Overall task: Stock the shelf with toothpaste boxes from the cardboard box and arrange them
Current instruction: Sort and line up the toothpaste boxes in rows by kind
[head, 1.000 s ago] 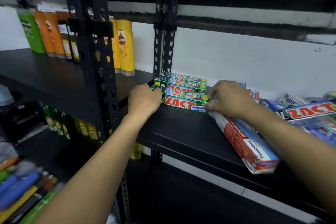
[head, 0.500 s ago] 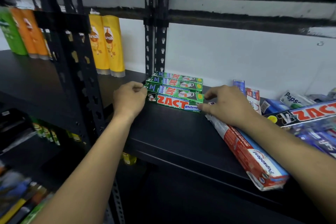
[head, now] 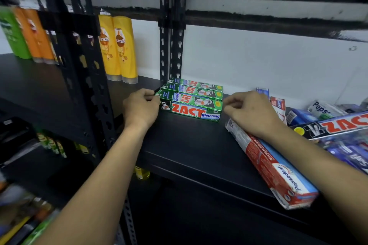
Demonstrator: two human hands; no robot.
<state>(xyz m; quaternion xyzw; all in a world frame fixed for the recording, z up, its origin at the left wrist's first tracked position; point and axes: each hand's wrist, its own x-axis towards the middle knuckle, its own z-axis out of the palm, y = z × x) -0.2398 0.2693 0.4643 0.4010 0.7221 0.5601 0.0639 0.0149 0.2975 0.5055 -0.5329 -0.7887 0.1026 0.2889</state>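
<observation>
Several green ZACT toothpaste boxes [head: 191,103] lie side by side in a row on the black shelf [head: 189,145], against the back wall. My left hand [head: 140,108] sits at their left ends, its curled fingers touching the front boxes. At the right ends, my right hand [head: 251,113] has its fingers curled, a narrow gap from the front box, holding nothing. Its wrist lies over a long red and blue Pepsodent pack [head: 278,171] that juts past the shelf's front edge. No cardboard box is in view.
A black ZACT box [head: 338,125] and loose blue toothpaste packs are heaped at the right. Yellow shampoo bottles [head: 117,49] stand on the neighbouring shelf at the left. Black slotted posts [head: 172,36] rise behind the green boxes; another post [head: 85,65] stands in front at the left.
My right hand's fingers have drawn slightly back from the right end of the front green box. My left hand stays at the left ends. The green boxes look squarer in their row.
</observation>
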